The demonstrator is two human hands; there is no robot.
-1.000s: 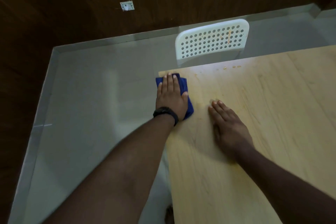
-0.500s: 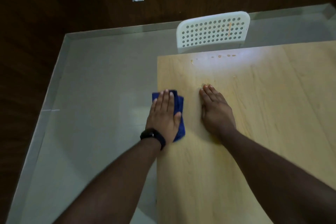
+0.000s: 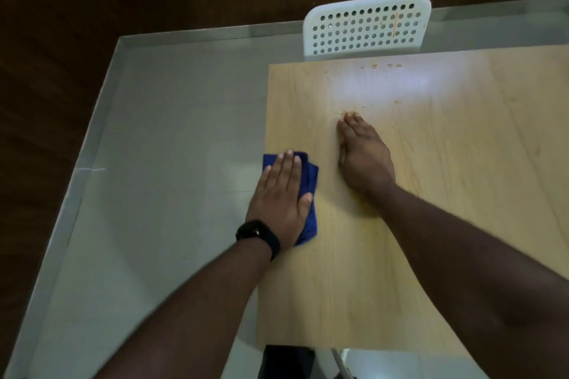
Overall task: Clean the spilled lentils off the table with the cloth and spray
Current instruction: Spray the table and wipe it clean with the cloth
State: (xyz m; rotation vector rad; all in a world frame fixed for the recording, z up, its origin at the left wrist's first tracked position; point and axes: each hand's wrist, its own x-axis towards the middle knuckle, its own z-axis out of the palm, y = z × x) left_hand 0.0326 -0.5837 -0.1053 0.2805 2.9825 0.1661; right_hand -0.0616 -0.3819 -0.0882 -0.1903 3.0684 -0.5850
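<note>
Pressing a folded blue cloth (image 3: 304,194) flat under the spread left hand (image 3: 281,197) at the light wooden table's (image 3: 354,301) left edge, with the right hand (image 3: 363,154) resting open and empty beyond, the person seems mid-job, since small pale lentils (image 3: 381,66) linger at the far edge and no spray shows.
</note>
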